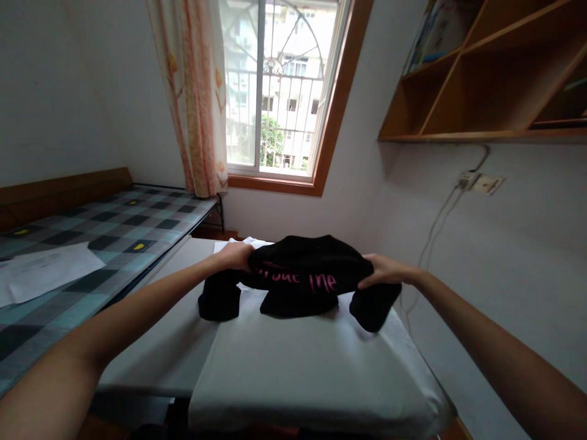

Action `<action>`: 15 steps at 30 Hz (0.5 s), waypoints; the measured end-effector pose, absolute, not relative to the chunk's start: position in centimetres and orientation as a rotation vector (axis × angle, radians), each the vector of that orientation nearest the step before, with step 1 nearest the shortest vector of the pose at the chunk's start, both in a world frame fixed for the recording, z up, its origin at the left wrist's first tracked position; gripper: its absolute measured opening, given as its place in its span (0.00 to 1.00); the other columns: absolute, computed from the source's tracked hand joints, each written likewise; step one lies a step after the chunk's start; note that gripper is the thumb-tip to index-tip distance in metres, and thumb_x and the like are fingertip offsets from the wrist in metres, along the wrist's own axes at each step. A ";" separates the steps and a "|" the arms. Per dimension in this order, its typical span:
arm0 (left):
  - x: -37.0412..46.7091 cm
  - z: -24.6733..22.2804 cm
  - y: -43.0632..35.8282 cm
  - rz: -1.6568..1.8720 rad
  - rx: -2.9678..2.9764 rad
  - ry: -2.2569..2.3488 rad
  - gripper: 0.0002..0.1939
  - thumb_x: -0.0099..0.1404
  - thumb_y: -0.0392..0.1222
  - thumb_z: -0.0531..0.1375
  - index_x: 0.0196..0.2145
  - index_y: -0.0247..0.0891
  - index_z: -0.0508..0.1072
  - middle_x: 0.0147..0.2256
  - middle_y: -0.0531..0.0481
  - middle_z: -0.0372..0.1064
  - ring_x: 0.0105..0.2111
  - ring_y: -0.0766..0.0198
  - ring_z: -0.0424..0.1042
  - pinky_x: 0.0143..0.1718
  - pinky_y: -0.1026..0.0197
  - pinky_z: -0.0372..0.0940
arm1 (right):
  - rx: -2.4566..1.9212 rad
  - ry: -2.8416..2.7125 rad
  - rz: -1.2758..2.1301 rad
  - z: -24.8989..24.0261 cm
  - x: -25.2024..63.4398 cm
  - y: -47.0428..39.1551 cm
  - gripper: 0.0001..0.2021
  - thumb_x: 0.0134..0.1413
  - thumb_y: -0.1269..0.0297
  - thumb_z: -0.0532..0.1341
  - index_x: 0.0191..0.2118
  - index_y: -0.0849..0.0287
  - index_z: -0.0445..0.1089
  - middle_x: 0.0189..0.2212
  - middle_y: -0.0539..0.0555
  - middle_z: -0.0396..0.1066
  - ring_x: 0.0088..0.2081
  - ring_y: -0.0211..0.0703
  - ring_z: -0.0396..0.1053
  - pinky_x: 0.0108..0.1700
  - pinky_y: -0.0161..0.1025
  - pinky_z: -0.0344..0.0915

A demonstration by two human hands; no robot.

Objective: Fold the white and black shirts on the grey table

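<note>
A black T-shirt (316, 256) with pink lettering is stretched between my two hands at the far half of the table. My left hand (235, 255) grips its left side, fingers closed on the cloth. On the opposite side my right hand (383, 270) pinches the fabric, with the thumb in front. Both sleeves hang down outside my hands, and a lower flap of black cloth droops in the middle over the white covering. My fingertips are partly hidden by the folds.
The table carries a white padded cloth (316, 366). To the left stands a bed with a checked sheet (137, 214) and papers (55, 269) on it. A wooden shelf (504, 79) and a socket with cables (470, 180) are on the right wall. The window (284, 91) lies ahead.
</note>
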State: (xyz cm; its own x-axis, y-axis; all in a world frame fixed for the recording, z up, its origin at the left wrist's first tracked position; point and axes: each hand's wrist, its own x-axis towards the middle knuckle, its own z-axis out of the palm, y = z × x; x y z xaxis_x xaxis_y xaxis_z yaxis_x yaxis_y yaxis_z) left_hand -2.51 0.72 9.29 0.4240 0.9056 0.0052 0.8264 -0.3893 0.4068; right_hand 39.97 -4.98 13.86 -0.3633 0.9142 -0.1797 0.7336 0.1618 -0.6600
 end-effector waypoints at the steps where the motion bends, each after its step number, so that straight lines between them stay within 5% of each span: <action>1: -2.4 9.4 0.8 0.381 2.407 1.617 0.13 0.46 0.40 0.66 0.33 0.43 0.77 0.31 0.48 0.73 0.38 0.50 0.73 0.40 0.56 0.64 | -1.662 -2.274 0.938 13.6 39.8 -4.9 0.15 0.28 0.59 0.71 0.29 0.56 0.75 0.27 0.50 0.75 0.32 0.49 0.72 0.34 0.40 0.69; 4: -2.2 10.7 1.6 0.699 2.515 1.815 0.13 0.53 0.36 0.60 0.38 0.42 0.75 0.42 0.44 0.71 0.41 0.51 0.73 0.41 0.56 0.63 | -1.739 -2.306 0.644 13.2 39.3 -4.0 0.07 0.30 0.64 0.67 0.22 0.56 0.71 0.21 0.48 0.71 0.28 0.46 0.70 0.31 0.38 0.65; 9: -1.0 16.7 3.0 1.570 2.423 1.763 0.17 0.58 0.28 0.53 0.43 0.41 0.70 0.49 0.43 0.65 0.47 0.54 0.69 0.45 0.57 0.62 | -1.585 -1.738 0.000 17.1 38.9 -0.6 0.04 0.39 0.69 0.58 0.27 0.56 0.65 0.30 0.56 0.73 0.37 0.53 0.69 0.39 0.43 0.63; 15: -0.3 22.1 2.5 1.775 2.329 1.503 0.14 0.55 0.30 0.56 0.39 0.40 0.71 0.38 0.49 0.70 0.43 0.56 0.69 0.40 0.61 0.63 | -1.292 -1.347 -0.159 22.5 39.7 0.8 0.05 0.41 0.72 0.58 0.28 0.56 0.61 0.31 0.52 0.70 0.34 0.41 0.64 0.40 0.39 0.62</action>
